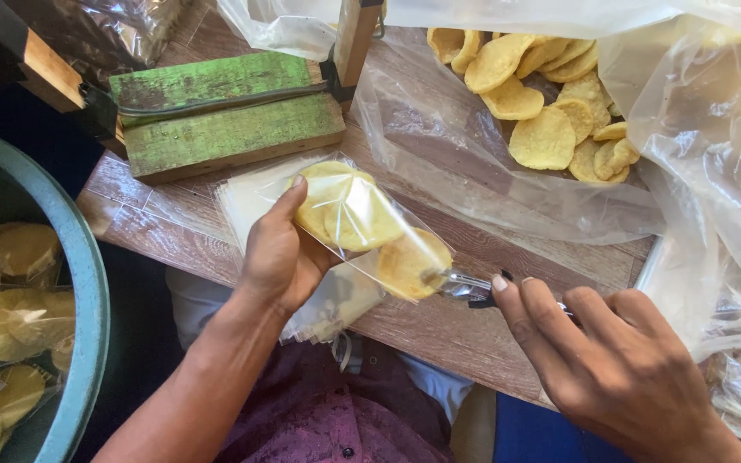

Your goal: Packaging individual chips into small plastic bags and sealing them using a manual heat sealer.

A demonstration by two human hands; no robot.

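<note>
The small clear bag (362, 227) holds three or four round yellow crackers and lies tilted over the near edge of the wooden table (439, 317), its closed end toward the green wooden block (225, 129) and its open mouth toward the right hand. The left hand (280, 253) cradles it from below and behind, with the thumb pressed along the upper side and the fingers wrapped underneath, so the hand is closed on the bag. The right hand (611, 360) is curled around metal tongs (465, 283), whose tips pinch one cracker (413, 261) at the mouth of the bag; that hand is closed on the tongs.

The bag looks very light, and its thin film is soft and slippery, so it will sag and crumple unless it is held from beneath. The crackers inside look dry and brittle and would probably snap under a squeeze. The safest hold appears to be the one shown: a flat palm under the filled part, with light fingers on the film beside the crackers, not on them.

A stack of empty bags (255, 197) lies flat on the table under the left hand. Toward the far right corner, loose crackers (542, 94) are heaped on a large plastic sheet (448, 154). Left of the table, a blue-green tub (79, 283) holds filled bags.
</note>
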